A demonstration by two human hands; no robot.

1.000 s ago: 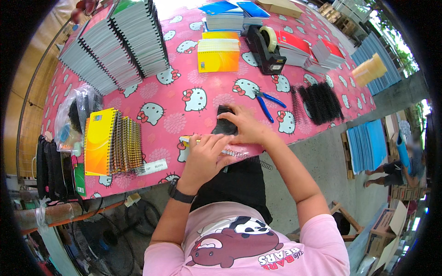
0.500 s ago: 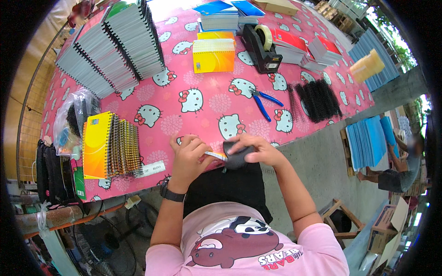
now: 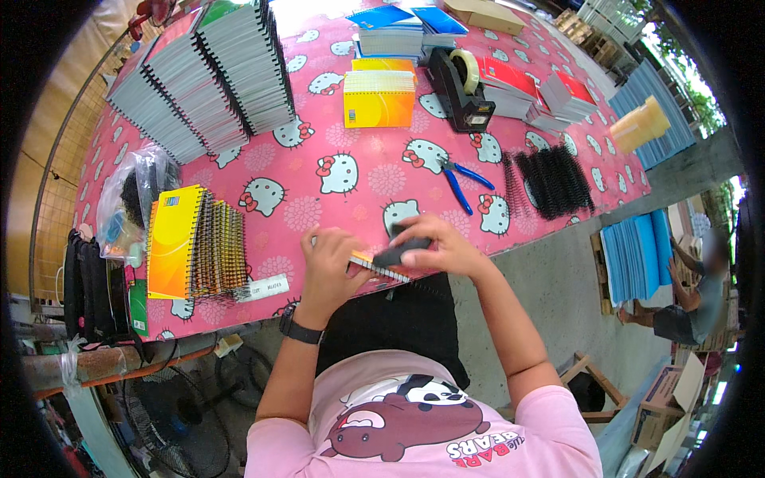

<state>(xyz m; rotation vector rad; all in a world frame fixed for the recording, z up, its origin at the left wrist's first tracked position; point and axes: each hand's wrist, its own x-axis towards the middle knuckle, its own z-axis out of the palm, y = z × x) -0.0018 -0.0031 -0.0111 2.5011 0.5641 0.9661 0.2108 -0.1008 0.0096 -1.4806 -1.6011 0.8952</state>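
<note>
Close to the table's front edge, my left hand (image 3: 335,261) is closed on a small spiral notebook (image 3: 381,270) with a yellow-orange cover. Its bound edge points toward my right. In my right hand (image 3: 438,245) is a dark grey, soft-looking piece (image 3: 394,254), perhaps a folded cloth or pad, resting against or just above the notebook. Which of the two it is, I cannot tell. My fingers hide much of both things. Beyond my right hand lie blue-handled cutting pliers (image 3: 460,185) with their jaws apart, beside a bundle of black spiral coils (image 3: 554,182).
Yellow spiral notebooks (image 3: 171,243) stand in a row at left, near a plastic bag (image 3: 119,207). Tall stacks of bound books (image 3: 207,88) rise behind. Farther back are yellow notebooks (image 3: 379,107), a tape dispenser (image 3: 458,92) and red-covered stacks (image 3: 510,80). Another person (image 3: 697,295) works at far right.
My right hand has shifted the grey piece slightly left over the notebook. More of the notebook's bound edge now shows. The whole view has moved a little.
</note>
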